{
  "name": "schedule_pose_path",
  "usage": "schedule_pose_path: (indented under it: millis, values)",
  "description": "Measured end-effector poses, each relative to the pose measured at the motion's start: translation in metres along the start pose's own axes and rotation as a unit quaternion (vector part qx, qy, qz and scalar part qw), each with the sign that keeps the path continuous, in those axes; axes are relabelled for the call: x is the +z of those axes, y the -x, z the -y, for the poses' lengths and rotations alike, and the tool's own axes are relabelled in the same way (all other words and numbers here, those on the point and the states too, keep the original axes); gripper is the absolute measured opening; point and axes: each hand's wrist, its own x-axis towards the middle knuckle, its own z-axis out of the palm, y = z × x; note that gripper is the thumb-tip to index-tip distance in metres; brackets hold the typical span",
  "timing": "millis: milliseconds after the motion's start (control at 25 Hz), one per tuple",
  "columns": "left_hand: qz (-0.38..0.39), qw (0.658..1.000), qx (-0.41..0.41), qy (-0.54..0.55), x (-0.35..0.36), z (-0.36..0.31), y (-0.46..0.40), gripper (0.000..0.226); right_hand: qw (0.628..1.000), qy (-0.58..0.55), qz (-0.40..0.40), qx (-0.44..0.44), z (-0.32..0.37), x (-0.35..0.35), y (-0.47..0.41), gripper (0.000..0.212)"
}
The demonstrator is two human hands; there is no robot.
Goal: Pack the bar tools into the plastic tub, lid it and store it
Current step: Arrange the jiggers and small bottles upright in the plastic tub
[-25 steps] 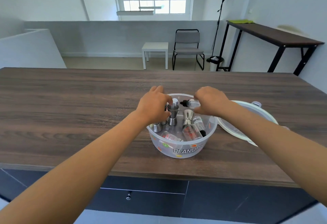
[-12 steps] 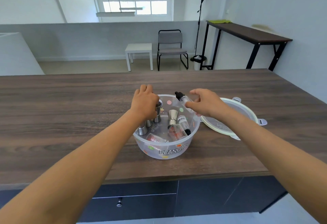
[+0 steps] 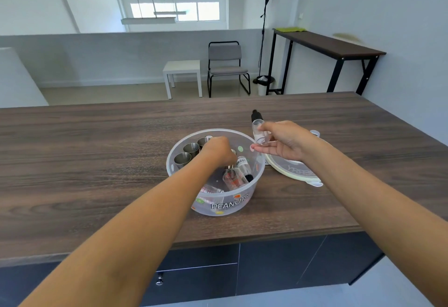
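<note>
A clear plastic tub (image 3: 228,206) marked PEANUTS stands on the wooden counter (image 3: 97,161). Inside it are three steel cups (image 3: 183,158) along the left wall and small glass bottles (image 3: 234,178) lying near the front. My left hand (image 3: 217,152) reaches into the tub, fingers closed around a steel jigger (image 3: 229,167) that it mostly hides. My right hand (image 3: 283,146) holds a small clear bottle with a black cap (image 3: 258,129) upright, just above the tub's right rim. The round lid (image 3: 298,173) lies flat on the counter to the right of the tub.
The counter's front edge runs close below the tub, with dark drawers and a knob (image 3: 159,282) under it. Beyond the counter stand a white side table (image 3: 183,69), a grey chair (image 3: 226,64) and a tall dark table (image 3: 327,44) at the right wall.
My right hand has lifted the black-capped bottle up and rightward out of the tub. My left hand has shifted from the steel cups toward the tub's middle. The view has swung left.
</note>
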Motion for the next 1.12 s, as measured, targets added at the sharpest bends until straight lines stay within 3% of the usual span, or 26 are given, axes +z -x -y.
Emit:
schedule_pose_path:
  millis: [120,280,480,560,640,800,920,1000,1120]
  values:
    - [-0.005,0.999,-0.023,0.040,0.003,-0.002,-0.004,0.051,1.000,-0.016,-0.008,-0.016,-0.001,-0.003,0.001,0.011]
    - [-0.003,0.997,-0.027,0.073,0.004,-0.002,-0.003,0.050,0.999,0.015,-0.030,-0.037,-0.001,-0.007,-0.001,0.017]
    - [0.028,0.998,0.009,0.060,-0.001,-0.001,-0.003,0.033,0.990,0.100,-0.058,-0.082,-0.005,-0.007,-0.008,0.066]
    - [0.023,0.996,0.028,0.078,-0.003,0.001,-0.003,0.016,0.982,0.144,-0.055,-0.112,-0.006,-0.007,-0.008,0.074]
    - [-0.011,0.997,0.039,0.072,-0.010,0.003,-0.002,0.011,0.975,0.169,-0.052,-0.133,-0.004,-0.006,-0.008,0.068]
    - [-0.094,0.994,0.060,0.000,-0.028,0.006,-0.003,0.029,0.955,0.239,-0.052,-0.169,-0.002,-0.006,-0.007,0.060]
    - [-0.110,0.992,0.053,-0.023,-0.033,0.012,-0.003,0.024,0.915,0.338,-0.074,-0.207,-0.002,-0.002,-0.006,0.054]
    - [-0.117,0.990,0.063,-0.044,-0.030,0.018,-0.003,0.014,0.908,0.351,-0.076,-0.217,-0.002,0.001,-0.006,0.050]
    - [-0.136,0.983,0.075,-0.098,-0.022,0.024,-0.003,0.024,0.900,0.364,-0.078,-0.228,-0.002,0.004,-0.009,0.043]
